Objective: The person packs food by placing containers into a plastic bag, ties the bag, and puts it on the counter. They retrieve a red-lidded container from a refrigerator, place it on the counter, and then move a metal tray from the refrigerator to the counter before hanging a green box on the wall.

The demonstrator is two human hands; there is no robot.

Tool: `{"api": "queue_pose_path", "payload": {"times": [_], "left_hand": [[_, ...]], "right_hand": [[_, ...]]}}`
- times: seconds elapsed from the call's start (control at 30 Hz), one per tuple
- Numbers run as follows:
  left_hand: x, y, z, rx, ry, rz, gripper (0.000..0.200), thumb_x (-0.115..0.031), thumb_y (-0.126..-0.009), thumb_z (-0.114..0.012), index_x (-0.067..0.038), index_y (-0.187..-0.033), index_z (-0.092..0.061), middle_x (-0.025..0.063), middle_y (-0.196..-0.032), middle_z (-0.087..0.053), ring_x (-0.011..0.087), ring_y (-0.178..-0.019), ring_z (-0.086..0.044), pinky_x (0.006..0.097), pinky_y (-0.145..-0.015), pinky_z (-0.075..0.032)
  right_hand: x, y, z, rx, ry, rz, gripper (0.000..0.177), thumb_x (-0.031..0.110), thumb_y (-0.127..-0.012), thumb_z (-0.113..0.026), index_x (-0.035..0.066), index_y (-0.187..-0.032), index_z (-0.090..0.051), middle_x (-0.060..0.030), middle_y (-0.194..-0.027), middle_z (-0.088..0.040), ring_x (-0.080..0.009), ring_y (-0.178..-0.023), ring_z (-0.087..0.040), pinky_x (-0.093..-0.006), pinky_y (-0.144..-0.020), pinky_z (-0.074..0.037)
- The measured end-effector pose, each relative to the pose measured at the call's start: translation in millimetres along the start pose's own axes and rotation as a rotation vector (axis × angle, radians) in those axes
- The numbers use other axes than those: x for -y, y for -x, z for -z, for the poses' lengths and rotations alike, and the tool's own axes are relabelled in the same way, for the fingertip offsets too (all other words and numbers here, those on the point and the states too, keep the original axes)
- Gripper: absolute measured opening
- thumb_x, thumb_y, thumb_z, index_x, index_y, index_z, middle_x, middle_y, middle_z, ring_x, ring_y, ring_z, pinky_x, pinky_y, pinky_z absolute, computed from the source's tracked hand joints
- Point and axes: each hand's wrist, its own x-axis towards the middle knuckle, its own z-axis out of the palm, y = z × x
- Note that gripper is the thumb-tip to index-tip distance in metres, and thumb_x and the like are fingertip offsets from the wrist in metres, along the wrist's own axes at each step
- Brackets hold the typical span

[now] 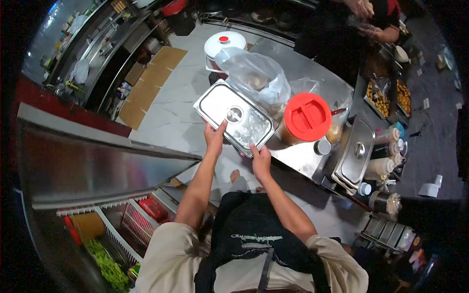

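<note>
A rectangular stainless steel food pan with its lid on (215, 103) is held out in front of me, tilted across my view. My left hand (214, 136) grips its near left edge, thumb on top of the lid. At the near right corner, my right hand (261, 159) has its thumb over the rim, with the other fingers mostly hidden below. Just right of the pan stands a tub with a red screw lid (308, 117). Behind the pan lies a clear plastic bag (254, 78) with something inside that I cannot make out.
A steel counter (298, 158) carries a small jar (322, 147) and another lidded steel pan (356, 156). Sauce bottles (383, 166) line the right side. An open chest (112, 166) with baskets and greens is at lower left. Across the counter works another person (337, 29).
</note>
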Motion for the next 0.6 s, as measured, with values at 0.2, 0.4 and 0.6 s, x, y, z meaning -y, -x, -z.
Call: {"api": "queue_pose_path", "payload": {"times": [0.2,0.4,0.6], "left_hand": [[-31,-73,70,0.109,-1.229,0.054,0.061,-0.056,-0.094,-0.067,0.001,-0.116,-0.068,0.0192,-0.114,-0.071,0.0231,-0.107,-0.066,0.0457,-0.089,-0.052],[-27,-108,254,-0.165,-2.084,0.461,0.059,-0.056,-0.091,-0.061,-0.010,-0.128,-0.068,0.0192,-0.143,-0.057,0.0361,-0.133,-0.053,0.0733,-0.108,-0.023],[-39,-82,280,0.374,-2.386,0.529,0.049,-0.048,-0.093,-0.058,-0.016,-0.127,-0.073,0.0136,-0.132,-0.069,0.0339,-0.124,-0.063,0.0724,-0.102,-0.041]], "right_hand": [[7,-41,-19,-0.134,-0.053,-0.002,0.020,0.013,-0.104,-0.059,-0.004,-0.114,-0.061,-0.0139,-0.105,-0.072,-0.0191,-0.085,-0.072,-0.0350,-0.070,-0.061],[33,-42,-6,-0.050,-0.076,-0.358,0.033,0.024,-0.102,-0.064,-0.004,-0.118,-0.057,-0.0168,-0.120,-0.065,-0.0249,-0.087,-0.071,-0.0396,-0.072,-0.066],[59,-71,12,0.302,-0.262,-0.482,0.057,0.002,-0.090,-0.055,-0.005,-0.144,-0.037,-0.0196,-0.142,-0.048,-0.0363,-0.126,-0.056,-0.0585,-0.101,-0.057]]}}
